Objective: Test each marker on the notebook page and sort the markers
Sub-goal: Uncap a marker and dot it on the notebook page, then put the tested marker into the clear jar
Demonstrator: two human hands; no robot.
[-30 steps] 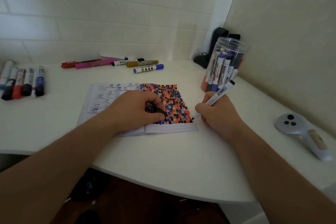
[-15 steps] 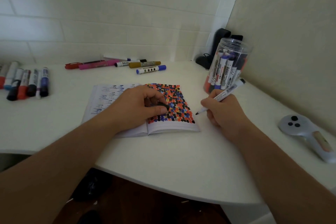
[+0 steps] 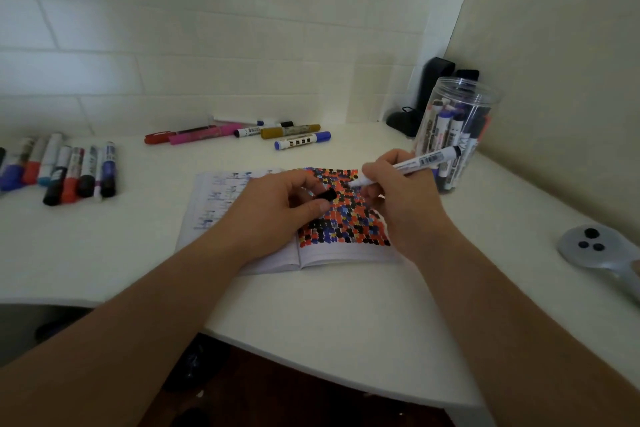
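Marker in use: a white-barrelled marker (image 3: 420, 162) with a dark end and a barcode label, uncapped, tilted, its tip over the upper part of the coloured page.
Right hand (image 3: 398, 198): fingers curled round the white marker near its tip, hand over the right page.
Left hand (image 3: 277, 208): thumb and fingers pinch a small black marker cap (image 3: 325, 196), the heel of the hand over the left page; cap and marker tip are near but apart.
Notebook (image 3: 339, 253): a small open paper notebook lying flat in the middle of the white worktop (image 3: 311, 315); the right page is filled with dense black, orange and blue dots, the left page has faint blue marks.
Sorted group, left: a row of capped markers (image 3: 69, 170) side by side near the left edge, with black, red, blue and purple caps.
Sorted group, back: a loose row of lying markers (image 3: 242, 132), red, pink, white, gold and blue-capped, close to the tiled wall.
Jar: a clear round plastic jar (image 3: 457, 128) without lid, standing upright just behind the right hand, with many markers upright in it.
Free room: bare worktop in front of the notebook up to the curved front edge, and between notebook and left row.
Other things: a grey handheld controller with three dark buttons (image 3: 599, 253) at the right edge; black objects (image 3: 426, 97) in the corner behind the jar.
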